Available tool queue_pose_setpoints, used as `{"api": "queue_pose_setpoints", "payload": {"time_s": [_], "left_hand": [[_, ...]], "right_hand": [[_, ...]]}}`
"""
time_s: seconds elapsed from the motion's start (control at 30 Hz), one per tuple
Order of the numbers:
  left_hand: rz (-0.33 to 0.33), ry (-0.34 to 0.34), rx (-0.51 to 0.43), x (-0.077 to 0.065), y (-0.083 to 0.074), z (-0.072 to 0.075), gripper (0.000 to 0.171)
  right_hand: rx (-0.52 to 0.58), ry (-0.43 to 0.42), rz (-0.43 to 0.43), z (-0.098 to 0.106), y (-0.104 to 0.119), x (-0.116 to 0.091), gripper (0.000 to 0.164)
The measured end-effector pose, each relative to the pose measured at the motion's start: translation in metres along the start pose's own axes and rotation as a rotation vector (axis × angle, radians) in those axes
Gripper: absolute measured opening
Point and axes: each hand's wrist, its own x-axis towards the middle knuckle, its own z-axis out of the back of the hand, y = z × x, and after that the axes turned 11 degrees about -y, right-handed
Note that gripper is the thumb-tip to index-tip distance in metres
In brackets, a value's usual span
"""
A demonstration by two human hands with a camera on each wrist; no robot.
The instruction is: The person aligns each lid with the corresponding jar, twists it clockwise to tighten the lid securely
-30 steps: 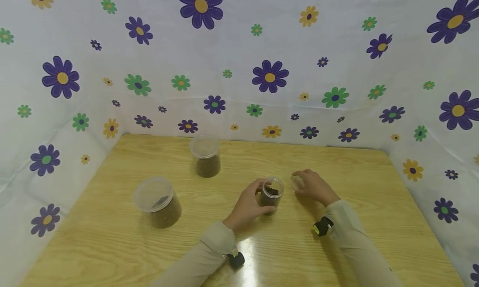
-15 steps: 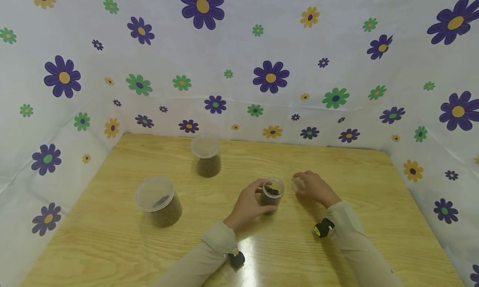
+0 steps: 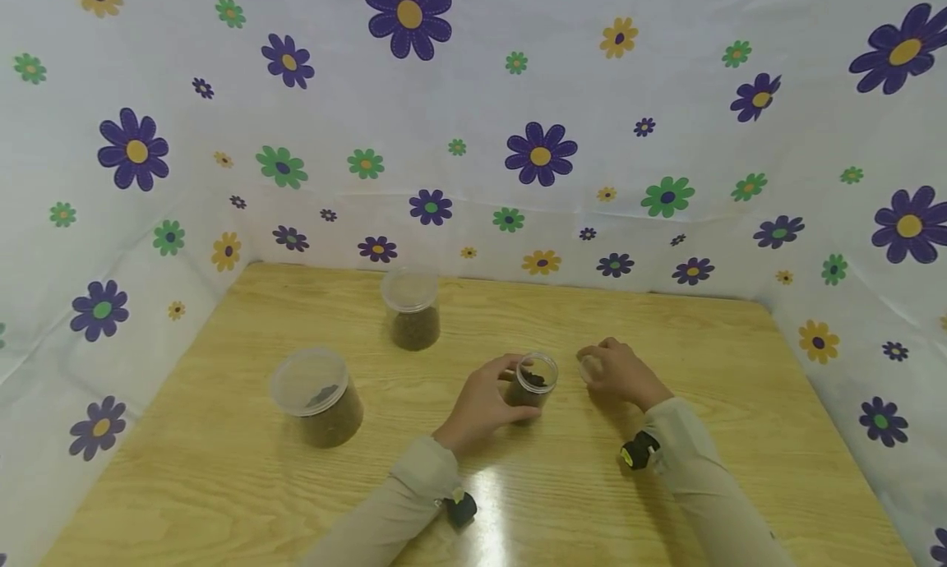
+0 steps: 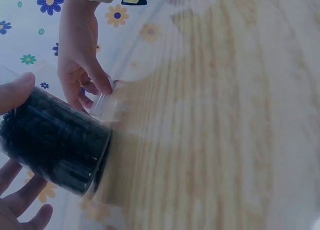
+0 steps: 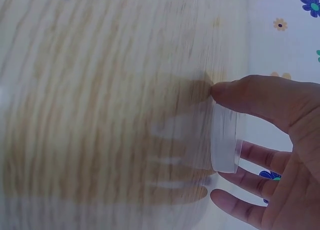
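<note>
My left hand [image 3: 481, 403] grips a small clear jar [image 3: 530, 390] around its side, thumb in front and fingers behind. The jar has no lid on and holds dark, lumpy pieces, as the left wrist view also shows. Its base is at or just above the tabletop; I cannot tell whether it touches. To the right, my right hand [image 3: 620, 374] holds a clear round lid [image 5: 224, 140] by its edge, thumb on one side and fingers on the other. The lid lies low at the table surface, partly covered by the fingers in the head view.
A wide lidded clear jar [image 3: 329, 415] with brown contents stands on the left of the wooden table [image 3: 222, 493]. Behind it is a second lidded jar [image 3: 416, 324] with dark contents. A white flowered cloth [image 3: 473, 99] encloses the back and sides.
My left hand has shifted slightly left with the small jar. The right hand stays with the lid in nearly the same place. The head view has turned slightly.
</note>
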Motion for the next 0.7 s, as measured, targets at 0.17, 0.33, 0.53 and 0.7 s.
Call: {"api": "queue_pose_setpoints", "payload": {"time_s": [0.17, 0.33, 0.53, 0.7], "left_hand": [[-0.009, -0.009, 0.068, 0.000, -0.005, 0.007, 0.065], [-0.132, -0.027, 0.218, 0.001, -0.011, 0.013, 0.064], [-0.230, -0.028, 0.388, 0.003, -0.016, 0.014, 0.063], [-0.266, -0.032, 0.463, 0.000, -0.018, 0.012, 0.064]], "right_hand": [[-0.001, 0.000, -0.002, 0.000, 0.001, 0.000, 0.045], [0.021, -0.022, 0.002, 0.002, 0.002, -0.004, 0.041], [0.076, -0.058, -0.014, 0.008, 0.004, -0.010, 0.045], [0.092, -0.111, -0.014, 0.012, 0.007, -0.014, 0.046]]}}
